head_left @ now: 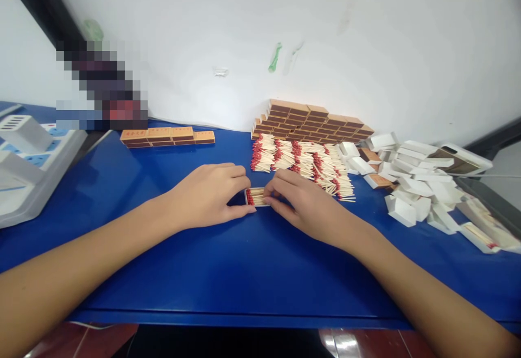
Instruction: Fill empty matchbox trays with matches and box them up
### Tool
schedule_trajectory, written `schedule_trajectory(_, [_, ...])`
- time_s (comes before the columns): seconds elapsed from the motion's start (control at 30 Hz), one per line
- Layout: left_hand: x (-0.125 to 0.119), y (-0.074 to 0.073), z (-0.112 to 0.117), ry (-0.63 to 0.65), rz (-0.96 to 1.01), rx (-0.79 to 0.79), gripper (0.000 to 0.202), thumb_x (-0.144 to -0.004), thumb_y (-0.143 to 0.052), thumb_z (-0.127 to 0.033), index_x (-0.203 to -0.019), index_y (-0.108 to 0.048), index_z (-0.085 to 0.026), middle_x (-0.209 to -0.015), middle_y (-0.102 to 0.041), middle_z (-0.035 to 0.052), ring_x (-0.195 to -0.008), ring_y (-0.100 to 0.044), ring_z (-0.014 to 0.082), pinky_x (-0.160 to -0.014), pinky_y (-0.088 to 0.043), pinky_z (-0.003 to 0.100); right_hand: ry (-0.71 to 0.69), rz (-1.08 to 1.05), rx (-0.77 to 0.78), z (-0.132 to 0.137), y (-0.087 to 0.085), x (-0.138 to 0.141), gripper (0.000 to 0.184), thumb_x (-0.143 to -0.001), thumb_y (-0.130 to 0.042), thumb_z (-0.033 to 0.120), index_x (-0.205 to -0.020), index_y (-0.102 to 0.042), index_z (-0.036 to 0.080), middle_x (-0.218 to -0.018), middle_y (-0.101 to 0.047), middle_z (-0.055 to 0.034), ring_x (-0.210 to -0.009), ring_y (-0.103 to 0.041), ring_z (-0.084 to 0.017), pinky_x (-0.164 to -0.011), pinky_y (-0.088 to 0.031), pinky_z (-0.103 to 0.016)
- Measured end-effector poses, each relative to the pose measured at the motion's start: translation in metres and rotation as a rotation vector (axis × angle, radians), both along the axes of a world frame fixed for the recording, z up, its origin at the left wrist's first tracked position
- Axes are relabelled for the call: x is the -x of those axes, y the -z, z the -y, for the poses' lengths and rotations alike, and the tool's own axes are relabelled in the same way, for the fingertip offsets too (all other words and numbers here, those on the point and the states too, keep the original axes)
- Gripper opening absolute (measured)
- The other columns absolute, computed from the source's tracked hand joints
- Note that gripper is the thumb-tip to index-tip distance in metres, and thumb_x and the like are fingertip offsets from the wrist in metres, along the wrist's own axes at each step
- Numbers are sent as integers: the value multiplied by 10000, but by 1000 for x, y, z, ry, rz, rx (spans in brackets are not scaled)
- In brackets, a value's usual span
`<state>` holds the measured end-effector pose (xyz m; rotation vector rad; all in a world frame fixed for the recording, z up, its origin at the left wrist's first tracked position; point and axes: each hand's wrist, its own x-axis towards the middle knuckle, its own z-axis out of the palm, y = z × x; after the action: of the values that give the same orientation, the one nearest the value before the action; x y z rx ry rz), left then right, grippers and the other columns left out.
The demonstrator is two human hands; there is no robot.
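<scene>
One match tray (pixel 258 205), one far match pile (pixel 301 157).
Left hand (pixel 214 192) holds tray; right hand (pixel 303 203) narrow, grip unclear.

Person, two arms, both bare as far as I can see them from here. Left forearm (pixel 114 238): slim, smooth, tapering to a narrow wrist; looks like one small faint spot well up toward the elbow. Left hand (pixel 211 194): bare, slender fingers, nails too small to judge. Right forearm (pixel 411 282): same slim build, plain. Right hand (pixel 299 200): bare, slender too. Black patch (pixel 228 341) low centre: dark clothing or shadow, can't tell.
</scene>
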<state>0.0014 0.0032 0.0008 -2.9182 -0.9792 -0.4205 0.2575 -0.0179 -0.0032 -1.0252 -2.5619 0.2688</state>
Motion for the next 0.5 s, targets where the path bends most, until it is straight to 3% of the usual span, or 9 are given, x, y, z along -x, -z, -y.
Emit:
schedule_trajectory(0.2, [-1, 2, 0, 8, 4, 26, 309, -1025, -695, -473, -1014, -740, -167, -969, -711, 36, -888, -684, 212, -743, -475, 341, 13, -53, 6, 1, 3, 3, 42, -1068, -595, 191, -1082, -617, 225, -1066, -655, -85, -975, -648, -236, -800, -511, -359])
schedule_trajectory(0.5, [0, 3, -1, 45, 22, 35, 288, -1013, -711, -450, -997, -745, -165, -964, -708, 38, -880, -677, 211, -723, -465, 338, 98, -186, 137, -1, 11, 11, 40, -1029, -659, 216, -1004, -629, 224, -985, -644, -41, -849, -602, -185, -735, -465, -325])
